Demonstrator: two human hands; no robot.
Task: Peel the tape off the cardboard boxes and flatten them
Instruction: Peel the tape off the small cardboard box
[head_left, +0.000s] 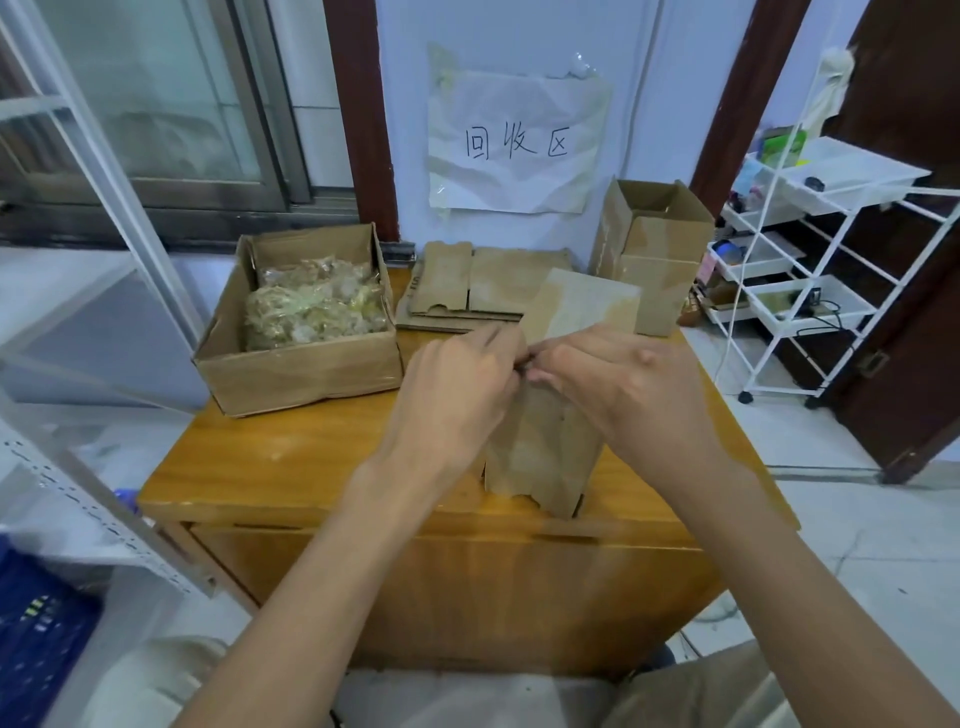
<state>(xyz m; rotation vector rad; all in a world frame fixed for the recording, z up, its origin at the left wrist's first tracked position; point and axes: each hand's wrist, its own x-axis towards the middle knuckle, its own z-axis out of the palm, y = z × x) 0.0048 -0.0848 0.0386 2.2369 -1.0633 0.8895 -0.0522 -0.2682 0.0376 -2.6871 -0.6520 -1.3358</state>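
Wooden table (291, 457) fills mid-frame; the tape scrap box (306, 358) sits left, probably as a bin. Centre, the cardboard box (540, 447) stands upright, left hand (457, 395) and right hand (623, 384) pinching at its top edge, likely picking tape; fingertips hidden.

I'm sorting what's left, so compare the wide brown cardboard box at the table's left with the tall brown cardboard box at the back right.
The wide brown cardboard box is low and broad; the tall brown cardboard box is narrow and upright. The wide one holds crumpled clear tape; nothing shows inside the tall one from this angle. Both are open-topped, unflattened and stand on the wooden table.
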